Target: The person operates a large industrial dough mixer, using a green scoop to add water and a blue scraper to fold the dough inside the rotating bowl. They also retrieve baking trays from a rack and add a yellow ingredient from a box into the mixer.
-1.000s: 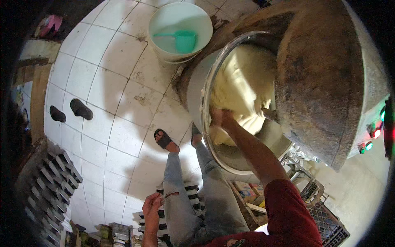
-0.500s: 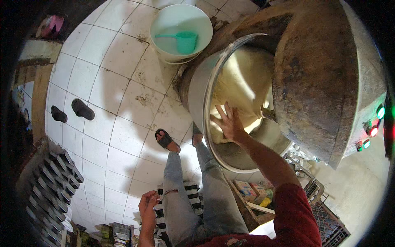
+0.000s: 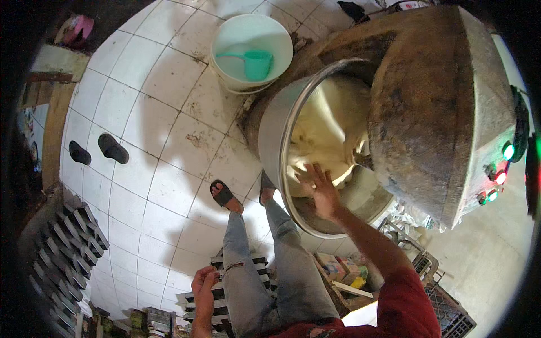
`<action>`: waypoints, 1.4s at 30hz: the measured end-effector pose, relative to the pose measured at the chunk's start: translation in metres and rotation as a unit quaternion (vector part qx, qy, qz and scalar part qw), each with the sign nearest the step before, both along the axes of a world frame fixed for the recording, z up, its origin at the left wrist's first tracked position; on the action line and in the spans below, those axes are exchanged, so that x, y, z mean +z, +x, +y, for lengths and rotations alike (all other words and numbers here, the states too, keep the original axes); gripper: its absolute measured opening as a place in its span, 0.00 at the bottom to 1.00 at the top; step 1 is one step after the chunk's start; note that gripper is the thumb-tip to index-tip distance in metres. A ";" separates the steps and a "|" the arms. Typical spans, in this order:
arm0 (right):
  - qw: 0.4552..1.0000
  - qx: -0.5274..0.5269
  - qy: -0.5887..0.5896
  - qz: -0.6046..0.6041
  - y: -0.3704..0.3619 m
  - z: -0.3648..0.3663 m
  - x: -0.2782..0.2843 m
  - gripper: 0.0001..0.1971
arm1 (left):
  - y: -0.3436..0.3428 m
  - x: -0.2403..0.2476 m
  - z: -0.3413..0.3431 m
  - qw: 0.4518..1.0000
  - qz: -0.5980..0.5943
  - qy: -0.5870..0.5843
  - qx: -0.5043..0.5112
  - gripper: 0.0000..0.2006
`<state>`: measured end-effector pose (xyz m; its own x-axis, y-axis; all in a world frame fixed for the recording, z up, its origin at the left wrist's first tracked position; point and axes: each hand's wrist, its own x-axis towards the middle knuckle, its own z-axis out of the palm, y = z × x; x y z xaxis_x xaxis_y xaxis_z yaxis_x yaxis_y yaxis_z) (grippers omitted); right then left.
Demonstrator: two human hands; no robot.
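Observation:
A mass of pale dough [image 3: 321,110] fills the far part of a round metal mixer bowl [image 3: 274,132]. My right hand [image 3: 324,194] is over the near side of the bowl, its fingers spread at the dough's near edge. Whether the fingertips touch the dough I cannot tell. A metal mixing arm [image 3: 363,160] reaches into the dough beside the brown, worn mixer housing [image 3: 428,112]. My left hand [image 3: 204,283] hangs beside my left knee with its fingers curled in; what it holds, if anything, is hidden.
A white bucket [image 3: 225,79] with a green dipper [image 3: 258,65] stands beyond the bowl. Lit buttons [image 3: 500,177] sit on the mixer's right side. Stacked metal pans [image 3: 70,248] are at left, a slipper [image 3: 112,149] on the tiles, and a black crate [image 3: 451,312] at lower right.
My right hand has drawn back a little toward the bowl's near rim, off the dough's middle. The dough's shape has shifted. My left hand stays beside my knee, still curled.

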<state>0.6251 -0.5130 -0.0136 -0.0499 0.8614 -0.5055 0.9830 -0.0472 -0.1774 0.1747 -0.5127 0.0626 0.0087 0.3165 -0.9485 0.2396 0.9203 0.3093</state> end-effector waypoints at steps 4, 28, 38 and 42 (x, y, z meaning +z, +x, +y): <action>0.977 -0.134 -0.166 -0.018 0.028 0.052 -0.099 0.27 | 0.014 -0.019 -0.001 1.000 -0.028 0.009 0.012 0.21; 0.863 -0.213 -0.114 0.444 0.066 -0.185 0.225 0.10 | 0.242 0.107 -0.277 0.958 0.030 0.175 0.225 0.14; 0.881 -0.133 -0.212 0.402 0.176 -0.264 0.202 0.09 | 0.397 0.102 -0.483 0.863 0.016 0.217 0.457 0.14; 0.850 0.001 -0.222 0.477 0.196 -0.330 0.164 0.06 | 0.456 0.122 -0.566 0.776 0.068 0.242 0.579 0.13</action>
<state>0.8209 -0.8431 0.1508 -0.6210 0.5961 -0.5090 0.4009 -0.3164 -0.8597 0.6308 -1.0791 0.1842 -0.6373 0.3573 -0.6828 -0.5996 0.3266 0.7306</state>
